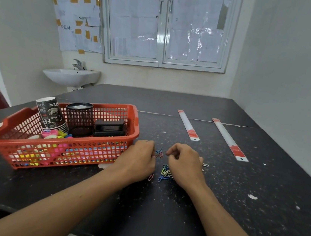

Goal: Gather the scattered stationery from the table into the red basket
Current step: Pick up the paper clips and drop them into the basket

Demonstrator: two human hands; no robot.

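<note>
Both hands sit low in the middle of the frame on the black speckled table (236, 216), knuckles up and fingers curled down towards a scatter of coloured paper clips (165, 173). The left hand (137, 159) has its fingertips touching a few clips (159, 153) lying between the two hands. The right hand (184, 164) is bent over the main cluster, with one loose clip (205, 164) just off its right edge. Whether either hand pinches a clip or is only clenched over them, I cannot tell, as the fingertips are hidden.

The red basket (113, 105) stands on the table at centre left, just beside the left hand. Inside it are a stack of printed paper coffee cups (50, 113), a black mesh pen holder (80, 118), a black boxy item (109, 129) and pink and yellow small pieces (56, 134) near its front wall.

At centre right, well apart from the basket, lie two long white packs with red ends, one nearer the middle (188, 124) and one further right (229, 139).

A white washbasin (71, 76) hangs at the upper left, and a paper-covered window (168, 25) fills the top centre.
</note>
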